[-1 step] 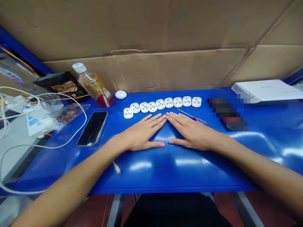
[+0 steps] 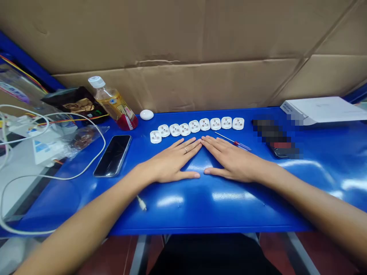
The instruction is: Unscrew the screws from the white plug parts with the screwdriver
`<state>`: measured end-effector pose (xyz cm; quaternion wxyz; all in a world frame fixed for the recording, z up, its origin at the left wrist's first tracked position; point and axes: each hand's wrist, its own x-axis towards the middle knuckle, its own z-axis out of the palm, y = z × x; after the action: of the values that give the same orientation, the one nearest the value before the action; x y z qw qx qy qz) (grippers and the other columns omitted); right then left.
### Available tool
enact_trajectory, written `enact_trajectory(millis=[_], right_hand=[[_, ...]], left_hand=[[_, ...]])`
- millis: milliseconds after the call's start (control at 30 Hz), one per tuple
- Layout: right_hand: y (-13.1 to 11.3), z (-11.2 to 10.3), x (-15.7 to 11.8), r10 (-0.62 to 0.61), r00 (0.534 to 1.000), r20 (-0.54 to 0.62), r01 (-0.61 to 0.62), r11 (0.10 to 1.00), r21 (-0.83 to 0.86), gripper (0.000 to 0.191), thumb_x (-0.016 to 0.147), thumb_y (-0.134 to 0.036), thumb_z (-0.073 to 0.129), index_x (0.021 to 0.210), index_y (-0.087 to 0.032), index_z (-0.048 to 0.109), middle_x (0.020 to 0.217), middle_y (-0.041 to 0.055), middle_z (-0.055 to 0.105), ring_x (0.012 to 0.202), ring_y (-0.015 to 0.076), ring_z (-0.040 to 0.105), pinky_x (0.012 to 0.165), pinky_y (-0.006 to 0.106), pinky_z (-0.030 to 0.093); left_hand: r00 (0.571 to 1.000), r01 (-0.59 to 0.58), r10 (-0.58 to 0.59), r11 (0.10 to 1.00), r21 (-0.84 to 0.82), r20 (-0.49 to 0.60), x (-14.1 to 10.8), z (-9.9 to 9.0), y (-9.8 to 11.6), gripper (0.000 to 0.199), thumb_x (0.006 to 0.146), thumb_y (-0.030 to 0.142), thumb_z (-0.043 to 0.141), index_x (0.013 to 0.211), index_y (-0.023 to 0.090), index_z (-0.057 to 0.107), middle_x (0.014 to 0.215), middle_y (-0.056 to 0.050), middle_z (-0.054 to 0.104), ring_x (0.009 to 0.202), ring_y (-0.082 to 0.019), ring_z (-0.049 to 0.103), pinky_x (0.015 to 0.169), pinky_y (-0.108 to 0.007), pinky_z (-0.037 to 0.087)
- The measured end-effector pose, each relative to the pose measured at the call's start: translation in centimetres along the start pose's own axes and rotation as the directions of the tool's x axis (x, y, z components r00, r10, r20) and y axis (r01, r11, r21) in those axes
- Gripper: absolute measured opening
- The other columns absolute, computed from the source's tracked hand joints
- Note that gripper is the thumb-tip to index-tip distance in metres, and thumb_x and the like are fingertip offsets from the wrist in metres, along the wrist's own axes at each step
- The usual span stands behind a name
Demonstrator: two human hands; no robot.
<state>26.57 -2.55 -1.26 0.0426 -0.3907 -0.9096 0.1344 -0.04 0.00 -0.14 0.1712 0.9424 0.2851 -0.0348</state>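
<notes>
Palm down on the blue table, my left hand lies flat with fingers stretched out and a ring on one finger. My right hand rests flat too, its fingertips touching those of the left. Neither hand holds anything. Just beyond the fingers runs a curved row of several small white square plastic pieces, each with metal parts inside. A screwdriver with a red and clear handle lies beside my right hand, its thin shaft pointing toward the row.
Left of my hands are a phone, a tilted drink bottle, a white cable and a white oval case. At the right are a blurred-out dark object and a white box. A cardboard wall closes off the back.
</notes>
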Motion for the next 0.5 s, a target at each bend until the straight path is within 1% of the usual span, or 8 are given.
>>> enact_trajectory(millis=[100, 167, 233, 300, 367, 400, 467, 500], right_hand=[[-0.2, -0.3, -0.1, 0.007, 1.000, 0.017, -0.007, 1.000, -0.008, 0.101, 0.099, -0.078, 0.041, 0.168, -0.006, 0.025, 0.173, 0.0244, 0.026, 0.161, 0.0383, 0.026, 0.130, 0.059, 0.031], [-0.3, -0.7, -0.2, -0.012, 1.000, 0.007, 0.012, 1.000, -0.007, 0.096, 0.100, -0.076, 0.043, 0.168, -0.010, 0.027, 0.172, 0.0220, 0.031, 0.159, 0.0374, 0.032, 0.127, 0.058, 0.037], [-0.4, -1.3, -0.3, -0.034, 0.999, -0.024, 0.034, 0.999, -0.023, 0.085, 0.102, -0.069, 0.046, 0.165, -0.014, 0.035, 0.169, 0.0198, 0.040, 0.153, 0.0368, 0.044, 0.120, 0.056, 0.046], [-0.3, -2.3, -0.5, -0.013, 0.997, -0.074, 0.006, 0.996, -0.085, 0.063, 0.104, -0.055, 0.048, 0.153, -0.016, 0.051, 0.157, 0.0191, 0.054, 0.139, 0.0364, 0.058, 0.109, 0.053, 0.055], [-0.2, -3.4, -0.7, 0.033, 0.995, -0.096, -0.048, 0.987, -0.155, 0.036, 0.105, -0.037, 0.044, 0.125, -0.018, 0.068, 0.133, 0.0164, 0.068, 0.116, 0.0326, 0.069, 0.092, 0.047, 0.060], [0.0, -4.0, -0.9, 0.099, 0.987, -0.123, -0.121, 0.975, -0.187, 0.031, 0.103, -0.032, 0.044, 0.116, -0.019, 0.069, 0.122, 0.0153, 0.071, 0.105, 0.0308, 0.071, 0.085, 0.045, 0.060], [0.3, -5.1, -1.3, 0.238, 0.958, -0.157, -0.276, 0.914, -0.299, 0.028, 0.102, -0.032, 0.044, 0.109, -0.018, 0.067, 0.112, 0.0163, 0.072, 0.097, 0.0329, 0.071, 0.074, 0.044, 0.056], [0.5, -5.5, -1.5, 0.295, 0.944, -0.148, -0.329, 0.880, -0.344, 0.027, 0.101, -0.035, 0.045, 0.107, -0.019, 0.067, 0.110, 0.0164, 0.072, 0.097, 0.0346, 0.070, 0.072, 0.044, 0.055]], left_hand=[[0.997, -0.042, 0.045, 0.998, 0.040, -0.065, -0.1, 0.0, -0.3, 0.096, 0.099, 0.075, 0.048, 0.169, 0.013, 0.026, 0.175, -0.017, 0.024, 0.164, -0.034, 0.021, 0.134, -0.050, 0.017], [0.985, -0.088, 0.098, 0.993, 0.076, -0.141, -0.3, -0.6, -0.6, 0.076, 0.102, 0.067, 0.051, 0.159, 0.016, 0.049, 0.164, -0.016, 0.048, 0.154, -0.034, 0.043, 0.127, -0.049, 0.032], [0.961, -0.087, 0.105, 0.993, 0.083, -0.255, -0.8, -1.9, -1.0, 0.050, 0.106, 0.055, 0.051, 0.137, 0.019, 0.068, 0.140, -0.013, 0.070, 0.130, -0.030, 0.065, 0.113, -0.045, 0.047], [0.901, 0.020, -0.005, 0.999, 0.031, -0.434, -1.6, -3.5, -1.9, 0.039, 0.105, 0.049, 0.055, 0.123, 0.019, 0.072, 0.124, -0.011, 0.074, 0.112, -0.026, 0.069, 0.100, -0.041, 0.053], [0.791, 0.220, -0.220, 0.973, -0.071, -0.571, -2.6, -5.1, -3.2, 0.038, 0.101, 0.049, 0.060, 0.122, 0.018, 0.068, 0.110, -0.008, 0.072, 0.091, -0.021, 0.067, 0.084, -0.037, 0.055], [0.742, 0.313, -0.329, 0.940, -0.132, -0.584, -3.2, -5.8, -3.9, 0.040, 0.099, 0.051, 0.062, 0.121, 0.018, 0.066, 0.104, -0.006, 0.071, 0.085, -0.020, 0.065, 0.080, -0.035, 0.054], [0.681, 0.453, -0.520, 0.852, -0.262, -0.516, -4.4, -6.6, -5.5, 0.045, 0.094, 0.055, 0.067, 0.120, 0.018, 0.064, 0.100, -0.006, 0.071, 0.082, -0.020, 0.064, 0.075, -0.035, 0.053], [0.703, 0.479, -0.568, 0.823, -0.307, -0.428, -5.0, -6.8, -6.2, 0.047, 0.092, 0.056, 0.069, 0.119, 0.018, 0.064, 0.104, -0.007, 0.073, 0.085, -0.022, 0.066, 0.077, -0.036, 0.053]])
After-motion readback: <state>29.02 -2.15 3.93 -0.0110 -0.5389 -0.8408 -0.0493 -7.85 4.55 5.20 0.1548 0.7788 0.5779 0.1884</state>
